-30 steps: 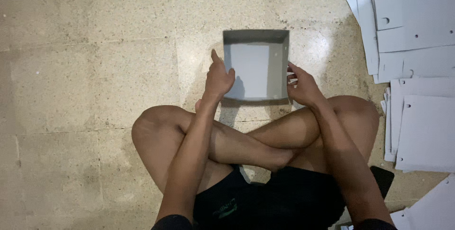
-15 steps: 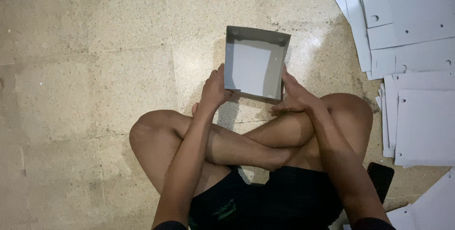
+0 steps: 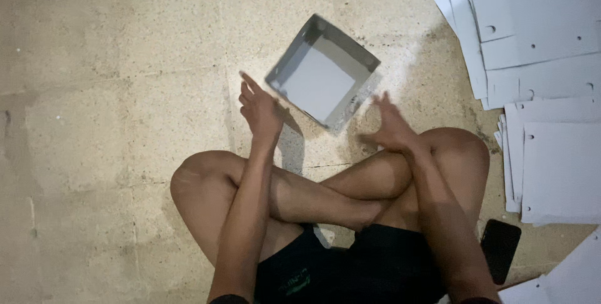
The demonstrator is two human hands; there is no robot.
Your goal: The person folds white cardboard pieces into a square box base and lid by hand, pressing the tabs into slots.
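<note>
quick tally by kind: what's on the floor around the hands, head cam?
Folded grey box: 1, between the left hand and right hand, neither clearly touching it
Black phone: 1
Piles of flat white sheets: 1 spread, single sheets too overlapped to count
Total: 3 kinds

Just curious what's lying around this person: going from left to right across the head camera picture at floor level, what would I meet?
Left hand → open grey cardboard box with a white inside → right hand → black phone on the floor → stacked white punched cardboard sheets.
</note>
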